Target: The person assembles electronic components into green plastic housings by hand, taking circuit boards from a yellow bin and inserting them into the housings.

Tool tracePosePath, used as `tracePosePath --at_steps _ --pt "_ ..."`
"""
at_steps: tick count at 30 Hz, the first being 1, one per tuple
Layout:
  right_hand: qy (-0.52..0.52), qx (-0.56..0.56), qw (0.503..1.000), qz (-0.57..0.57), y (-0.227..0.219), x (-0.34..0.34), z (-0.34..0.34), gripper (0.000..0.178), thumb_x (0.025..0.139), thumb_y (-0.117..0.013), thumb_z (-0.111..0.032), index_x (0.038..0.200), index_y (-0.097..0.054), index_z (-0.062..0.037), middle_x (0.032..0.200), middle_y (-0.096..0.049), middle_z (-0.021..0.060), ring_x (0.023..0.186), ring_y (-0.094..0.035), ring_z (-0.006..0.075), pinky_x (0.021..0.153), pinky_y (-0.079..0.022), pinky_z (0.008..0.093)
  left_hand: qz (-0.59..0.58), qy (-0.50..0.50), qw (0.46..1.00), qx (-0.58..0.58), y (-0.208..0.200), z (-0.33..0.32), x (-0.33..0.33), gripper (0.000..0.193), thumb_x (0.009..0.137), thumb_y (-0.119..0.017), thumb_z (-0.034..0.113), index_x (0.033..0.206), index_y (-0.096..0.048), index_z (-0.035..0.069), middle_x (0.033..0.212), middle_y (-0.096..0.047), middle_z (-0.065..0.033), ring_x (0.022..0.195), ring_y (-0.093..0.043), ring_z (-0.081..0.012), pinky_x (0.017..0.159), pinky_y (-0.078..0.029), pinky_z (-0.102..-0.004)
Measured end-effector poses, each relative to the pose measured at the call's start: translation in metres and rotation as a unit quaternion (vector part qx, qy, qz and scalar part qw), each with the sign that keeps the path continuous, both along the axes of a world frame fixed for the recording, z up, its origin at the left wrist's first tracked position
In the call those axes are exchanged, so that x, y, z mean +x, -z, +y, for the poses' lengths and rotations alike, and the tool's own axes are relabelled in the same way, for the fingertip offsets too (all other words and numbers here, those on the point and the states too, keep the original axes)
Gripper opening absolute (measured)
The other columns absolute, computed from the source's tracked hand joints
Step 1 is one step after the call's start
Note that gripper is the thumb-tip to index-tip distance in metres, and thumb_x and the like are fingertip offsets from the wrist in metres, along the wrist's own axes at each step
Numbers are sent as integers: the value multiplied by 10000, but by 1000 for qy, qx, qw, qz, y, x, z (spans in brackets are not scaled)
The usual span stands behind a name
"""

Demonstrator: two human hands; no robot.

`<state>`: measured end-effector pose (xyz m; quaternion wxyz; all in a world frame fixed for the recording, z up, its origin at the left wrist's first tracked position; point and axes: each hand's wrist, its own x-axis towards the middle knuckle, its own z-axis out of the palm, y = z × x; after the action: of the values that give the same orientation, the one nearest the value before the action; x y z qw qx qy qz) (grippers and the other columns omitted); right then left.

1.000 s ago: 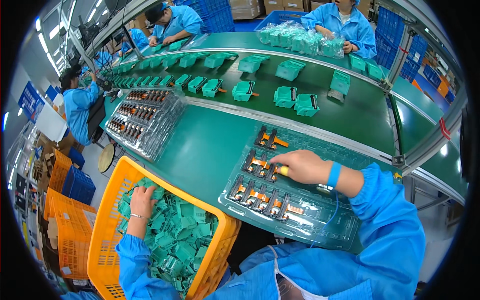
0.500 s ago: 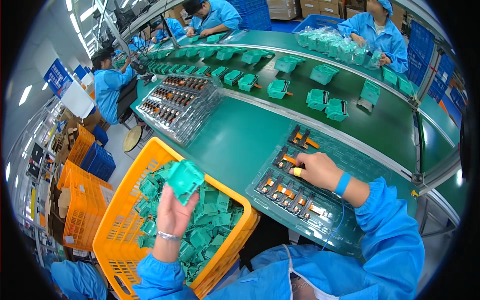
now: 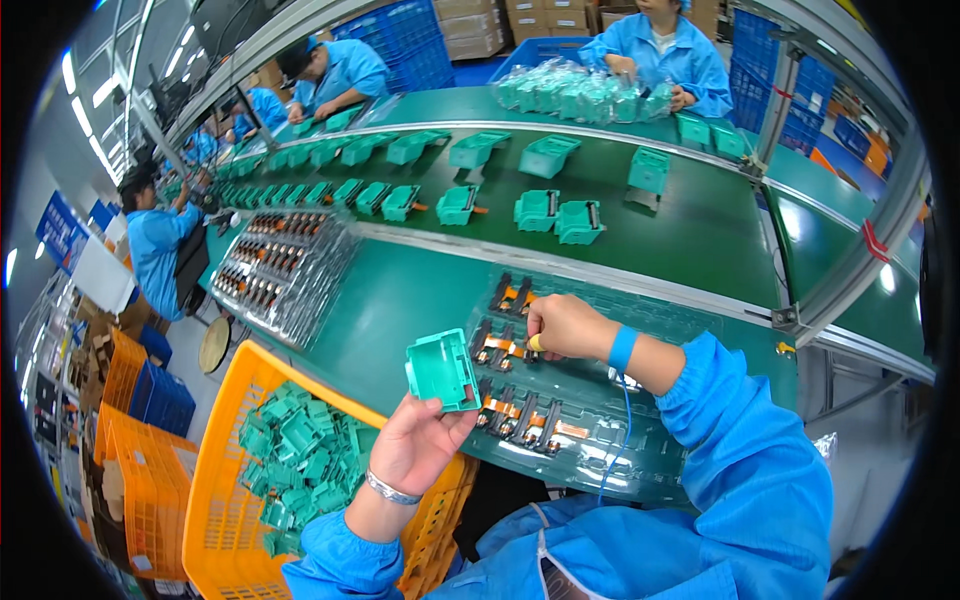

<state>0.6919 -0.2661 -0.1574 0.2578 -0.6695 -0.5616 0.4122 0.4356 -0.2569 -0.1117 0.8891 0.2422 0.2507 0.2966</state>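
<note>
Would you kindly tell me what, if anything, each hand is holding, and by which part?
The left hand holds a green case by its lower edge. Whether the right hand, over the tray, grips anything cannot be told.

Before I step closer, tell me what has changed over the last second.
The left hand has taken a green case from the basket and carried it up and to the right, toward the tray. The basket and tray stayed in place, and the right hand stayed at the tray's parts; whether it grips one cannot be told.
</note>
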Motion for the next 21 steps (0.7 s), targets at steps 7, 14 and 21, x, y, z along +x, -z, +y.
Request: tracePosePath --at_steps 7,14,21 --pt "130 129 920 347 -4 23 -51 320 784 -573 49 1064 -429 -11 869 -554 70 767 -596 163 626 -539 291 54 3 998 24 3 2 24 440 845 -541 48 1258 -387 37 1234 -489 -131 1148 -494 -277 967 -446 -428" --pt "183 144 836 496 -27 18 -85 226 823 -598 -9 1044 -546 -2 879 -578 44 777 -597 128 700 -537 297 8 25 1000 2 13 -5 43 365 881 -541 109 1224 -442 32 1226 -519 -126 1153 -498 -278 1016 -383 -474" --pt "176 319 900 238 -24 -4 -97 175 816 -622 -18 980 -578 24 854 -592 52 752 -600 117 674 -492 233 115 -24 969 218 41 -11 42 225 803 -639 -20 989 -531 48 1068 -588 -67 1021 -549 -174 910 -437 -356"
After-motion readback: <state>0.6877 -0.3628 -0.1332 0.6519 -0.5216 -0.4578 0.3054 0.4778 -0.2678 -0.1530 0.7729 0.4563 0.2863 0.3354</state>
